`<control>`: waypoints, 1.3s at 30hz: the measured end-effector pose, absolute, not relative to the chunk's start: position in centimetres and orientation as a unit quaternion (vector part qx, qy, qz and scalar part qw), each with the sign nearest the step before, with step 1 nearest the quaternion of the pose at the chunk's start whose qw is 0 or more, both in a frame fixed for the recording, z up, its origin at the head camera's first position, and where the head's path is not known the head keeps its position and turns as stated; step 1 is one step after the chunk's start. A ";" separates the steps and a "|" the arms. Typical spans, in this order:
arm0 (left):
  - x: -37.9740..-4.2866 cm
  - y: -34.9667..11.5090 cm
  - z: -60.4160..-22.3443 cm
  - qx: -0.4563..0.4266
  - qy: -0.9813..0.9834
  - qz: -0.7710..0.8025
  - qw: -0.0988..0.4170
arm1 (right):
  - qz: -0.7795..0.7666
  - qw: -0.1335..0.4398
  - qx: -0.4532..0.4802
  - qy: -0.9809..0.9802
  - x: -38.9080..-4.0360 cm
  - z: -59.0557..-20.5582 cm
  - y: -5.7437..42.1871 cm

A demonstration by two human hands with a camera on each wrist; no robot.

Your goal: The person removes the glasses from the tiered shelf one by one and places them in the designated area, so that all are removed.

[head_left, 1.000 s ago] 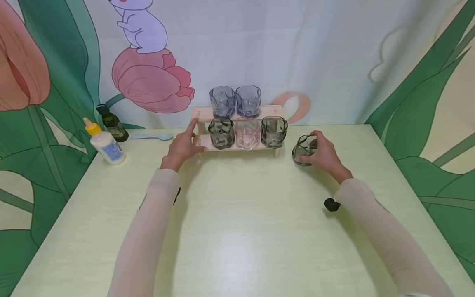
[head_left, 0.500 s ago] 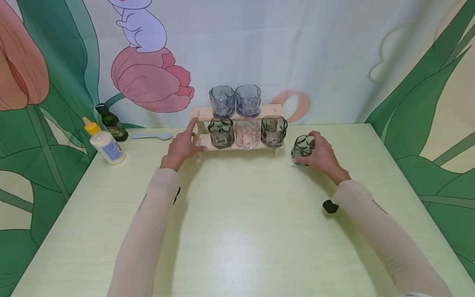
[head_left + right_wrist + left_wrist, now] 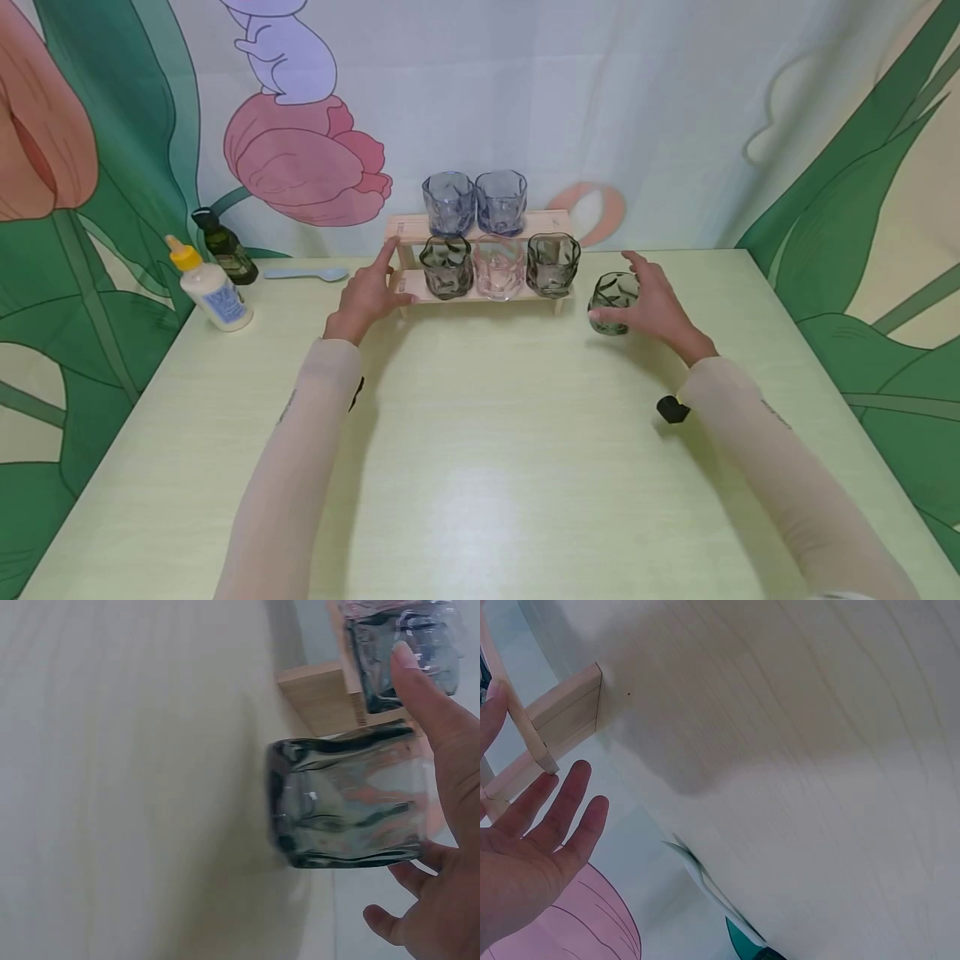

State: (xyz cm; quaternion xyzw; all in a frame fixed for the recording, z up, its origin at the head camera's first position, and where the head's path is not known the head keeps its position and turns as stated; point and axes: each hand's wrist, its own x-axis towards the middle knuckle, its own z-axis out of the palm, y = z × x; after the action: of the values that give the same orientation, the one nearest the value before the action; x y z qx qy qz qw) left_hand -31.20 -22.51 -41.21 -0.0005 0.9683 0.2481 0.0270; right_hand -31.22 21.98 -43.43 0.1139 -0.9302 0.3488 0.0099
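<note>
A grey-green tumbler with a wavy faceted wall stands upright on the table, right of a small two-tier wooden rack. My right hand is around that tumbler, thumb in front and fingers spread behind. In the right wrist view, thumb and fingers look apart from the glass. At the rack's left end, my left hand rests with extended fingers, index finger by the upper shelf and thumb by the lower one. Two bluish tumblers stand on top. Below them, a pink tumbler sits between two grey-green ones.
Left of the rack lies a pale blue spoon-like utensil. Beyond it stand a dark green bottle and a white bottle with a yellow nozzle cap. A printed curtain hangs along the table's back edge.
My right hand has spread its fingers and let go of the grey-green tumbler, which first shifted slightly left. My left hand has stayed at the rack's end.
</note>
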 end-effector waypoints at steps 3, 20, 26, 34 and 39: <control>-31.2 -22.5 -41.1 0.000 0.969 0.246 0.027 | 0.348 0.020 0.112 -0.931 -31.6 -42.3 21.9; -31.0 -22.8 -41.4 0.010 0.969 0.246 0.023 | 0.374 0.053 0.161 -0.912 -35.2 -36.6 17.9; -31.1 -22.7 -41.5 0.007 0.968 0.251 0.025 | 0.377 0.051 0.177 -0.908 -36.8 -35.9 15.9; -31.1 -22.6 -41.4 0.002 0.969 0.247 0.028 | 0.403 0.032 0.175 -0.898 -38.2 -34.9 13.4; -31.2 -22.7 -41.3 0.005 0.969 0.247 0.026 | 0.412 0.017 0.183 -0.892 -39.0 -34.3 11.9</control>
State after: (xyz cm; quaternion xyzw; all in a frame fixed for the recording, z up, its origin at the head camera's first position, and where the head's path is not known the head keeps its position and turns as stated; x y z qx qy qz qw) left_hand -31.22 -22.72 -41.29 0.0047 0.9687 0.2467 0.0263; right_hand -38.97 11.89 -34.33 0.1835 -0.8922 0.4124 0.0166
